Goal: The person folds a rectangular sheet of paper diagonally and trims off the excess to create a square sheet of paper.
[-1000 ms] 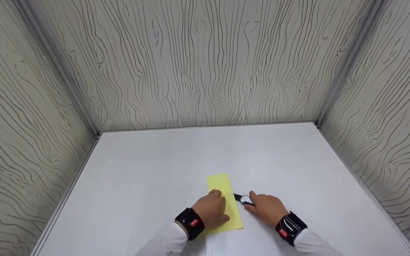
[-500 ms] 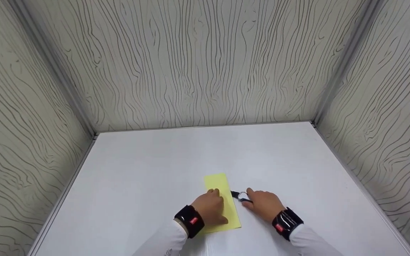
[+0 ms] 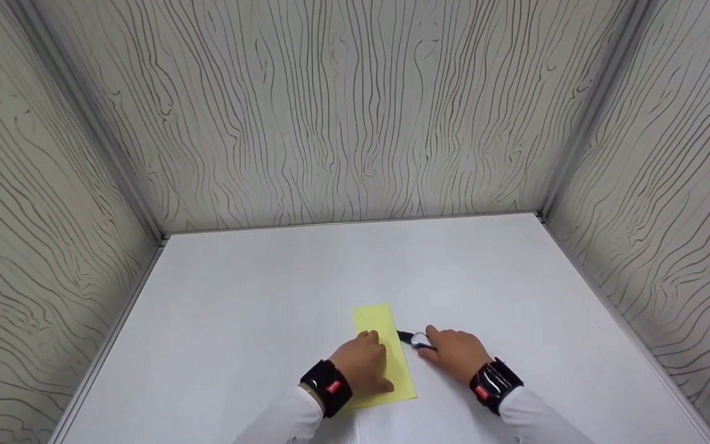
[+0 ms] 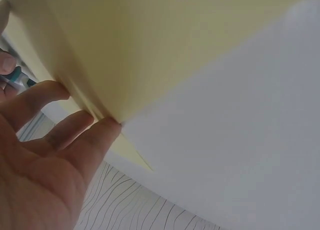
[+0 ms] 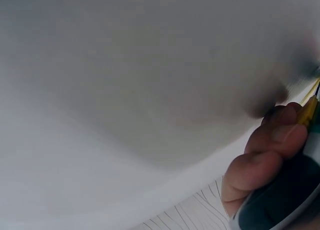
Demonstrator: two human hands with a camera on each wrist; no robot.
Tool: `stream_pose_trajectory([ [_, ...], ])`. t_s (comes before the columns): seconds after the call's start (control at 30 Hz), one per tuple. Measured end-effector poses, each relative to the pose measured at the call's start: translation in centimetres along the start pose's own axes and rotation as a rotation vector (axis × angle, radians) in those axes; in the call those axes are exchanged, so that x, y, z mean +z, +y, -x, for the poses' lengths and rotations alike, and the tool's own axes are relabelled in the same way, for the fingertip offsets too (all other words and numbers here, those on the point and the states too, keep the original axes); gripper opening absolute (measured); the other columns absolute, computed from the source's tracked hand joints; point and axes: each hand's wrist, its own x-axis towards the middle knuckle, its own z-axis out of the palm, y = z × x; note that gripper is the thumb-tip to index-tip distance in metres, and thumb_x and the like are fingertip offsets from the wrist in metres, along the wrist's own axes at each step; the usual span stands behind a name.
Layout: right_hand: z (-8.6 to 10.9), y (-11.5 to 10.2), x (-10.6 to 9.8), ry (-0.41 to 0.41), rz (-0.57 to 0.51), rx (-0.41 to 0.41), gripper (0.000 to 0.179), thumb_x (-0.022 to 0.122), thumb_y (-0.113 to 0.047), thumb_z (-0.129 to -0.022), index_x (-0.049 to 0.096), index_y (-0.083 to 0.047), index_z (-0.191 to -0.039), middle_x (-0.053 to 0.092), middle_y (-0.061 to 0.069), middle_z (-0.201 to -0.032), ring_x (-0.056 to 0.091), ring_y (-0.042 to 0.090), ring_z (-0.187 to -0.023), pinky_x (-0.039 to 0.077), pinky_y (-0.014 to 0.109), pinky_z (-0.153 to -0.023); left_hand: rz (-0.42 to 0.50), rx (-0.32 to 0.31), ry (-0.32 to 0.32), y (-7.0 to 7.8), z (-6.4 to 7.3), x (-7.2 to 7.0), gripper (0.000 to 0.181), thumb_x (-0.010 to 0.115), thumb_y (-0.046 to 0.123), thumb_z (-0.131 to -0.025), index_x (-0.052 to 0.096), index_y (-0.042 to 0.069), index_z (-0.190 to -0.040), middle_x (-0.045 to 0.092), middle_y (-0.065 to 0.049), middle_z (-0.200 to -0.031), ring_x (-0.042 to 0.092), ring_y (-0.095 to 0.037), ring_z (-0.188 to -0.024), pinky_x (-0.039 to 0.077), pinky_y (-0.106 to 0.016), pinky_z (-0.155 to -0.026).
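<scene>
A folded yellow sheet of paper (image 3: 397, 370) lies lengthwise in front of the person. My left hand (image 3: 362, 365) rests on it, its fingertips pressing the paper near the fold in the left wrist view. My right hand (image 3: 458, 353) is just right of the sheet and grips a hand tool (image 3: 420, 340) with a dark, narrow head and two handles spread apart. The tool's black tip is right at the paper's right edge. In the right wrist view the tool's body (image 5: 280, 200) looks dark teal and white, with a yellow part near the curled fingers; its head is mostly hidden there.
Both hands work over a white table (image 3: 256, 296). Pale wood-grain panels (image 3: 342, 123) rise at its back and both sides, with grey metal posts (image 3: 601, 105) at the corners. Black bands (image 3: 326, 388) are strapped round both wrists.
The right hand and tool have shifted slightly away from the person along the paper's right edge. The left hand keeps its place on the paper; the head view has shifted a little.
</scene>
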Motion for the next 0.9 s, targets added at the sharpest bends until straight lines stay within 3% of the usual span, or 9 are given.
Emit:
stream_pose_trajectory([
  [0.27,-0.9,0.5,0.8,0.045,0.030,-0.051,0.034,0.076,-0.043,-0.100,0.061,-0.014,-0.103,0.058,0.001,-0.070,0.055,0.019,-0.061,0.051,0.043,-0.058,-0.014,0.016,0.004,0.1,0.3,-0.7,0.050,0.090,0.053,-0.077,0.076,0.006,-0.086,0.069,-0.011,-0.110,0.065,-0.024,-0.094,0.063,-0.036,-0.087],
  [0.5,-0.9,0.5,0.6,0.026,0.023,-0.023,0.033,0.077,-0.043,-0.100,0.062,-0.013,-0.104,0.059,0.001,-0.070,0.056,0.021,-0.061,0.052,0.043,-0.059,-0.014,0.019,-0.003,0.0,0.0,-0.1,0.052,0.089,0.055,-0.077,0.076,0.007,-0.089,0.066,-0.008,-0.108,0.061,-0.020,-0.090,0.062,-0.035,-0.085],
  [0.9,-1.1,0.5,0.5,0.041,0.022,-0.020,0.033,0.078,-0.042,-0.099,0.063,-0.014,-0.103,0.059,0.001,-0.069,0.056,0.020,-0.060,0.052,0.043,-0.059,-0.011,0.017,-0.016,0.0,-0.2,0.3,0.053,0.090,0.056,-0.077,0.079,0.007,-0.091,0.069,-0.011,-0.116,0.068,-0.027,-0.102,0.063,-0.037,-0.094],
])
